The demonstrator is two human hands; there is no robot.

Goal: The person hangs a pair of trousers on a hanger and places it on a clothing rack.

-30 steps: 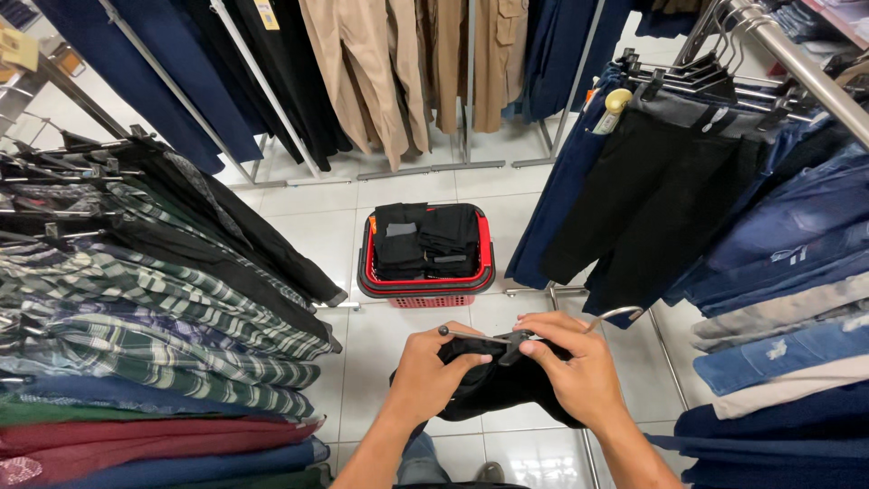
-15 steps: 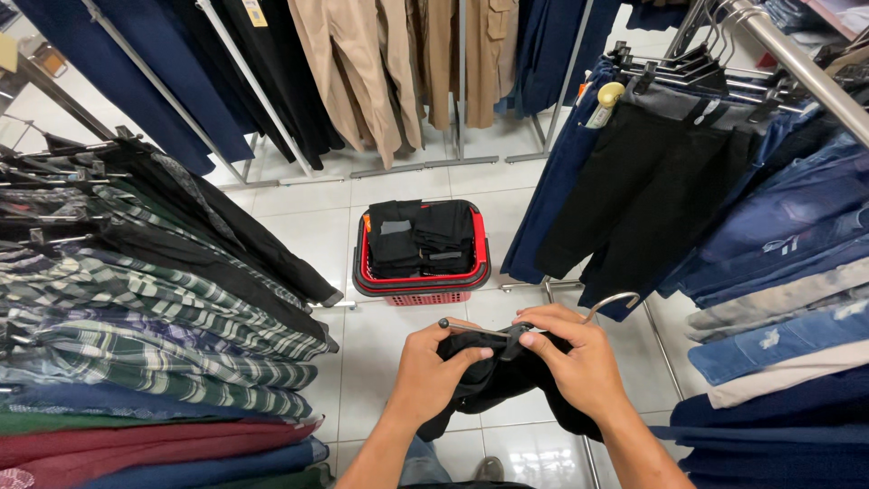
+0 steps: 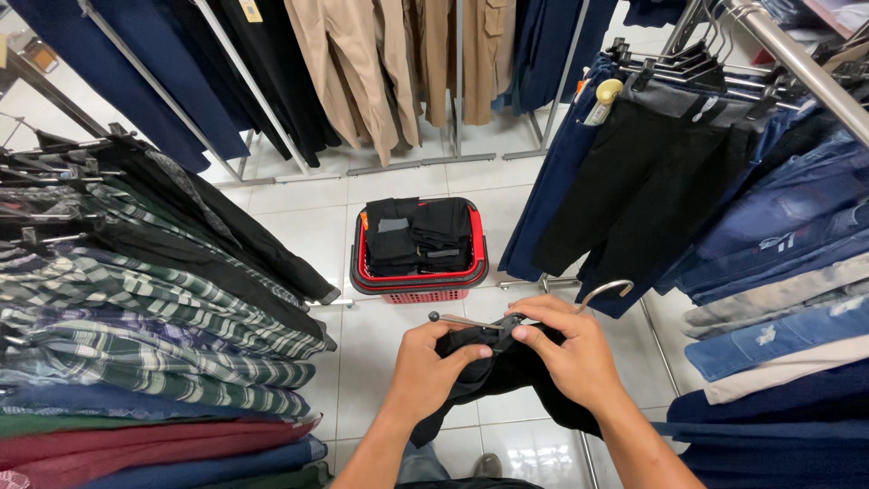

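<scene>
I saw my left hand [image 3: 433, 367] closed around the left side of a black garment [image 3: 507, 380], thumb over its upper edge and fingers curled underneath. My right hand [image 3: 570, 353] pinched the same garment at its top, where a metal clip hanger [image 3: 507, 319] met the cloth; the fingertips pressed together right at the clip. The hanger's bar stuck out to the left above my left hand, and its hook curved up on the far right, just beyond my right hand. The garment bunched between both hands and hung down below them, near me, over the white tiled floor [image 3: 380, 335]. Farther off on the floor stood a red basket [image 3: 416, 281] with folded black clothes inside. Plaid shirts [image 3: 136, 326] hung on the left, black trousers [image 3: 652, 190] and jeans [image 3: 778, 235] on the right.
</scene>
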